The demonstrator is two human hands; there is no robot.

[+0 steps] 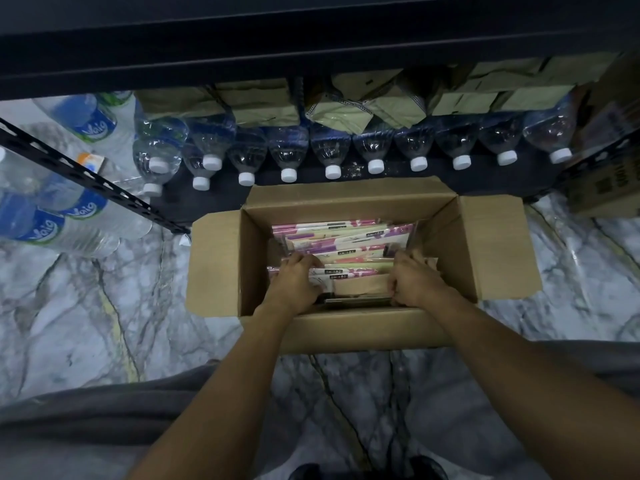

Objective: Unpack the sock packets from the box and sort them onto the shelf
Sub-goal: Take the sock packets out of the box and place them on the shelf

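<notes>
Early stage of unpacking: the open cardboard box (346, 327) on the marble-patterned floor (86, 289) is full. Left to right: the left hand (294, 285) and right hand (415, 282) are inside it, fingers curled around a stack of glossy, flat sock packets (346, 237). No such packets show on the dark metal shelf (221, 195) behind, which holds clear plastic bottles (332, 150).

Matt brown cardboard box (498, 251); glossy plastic-wrapped sock packets (346, 237); polished marble-look floor (86, 306); clear plastic bottles (289, 150).
</notes>
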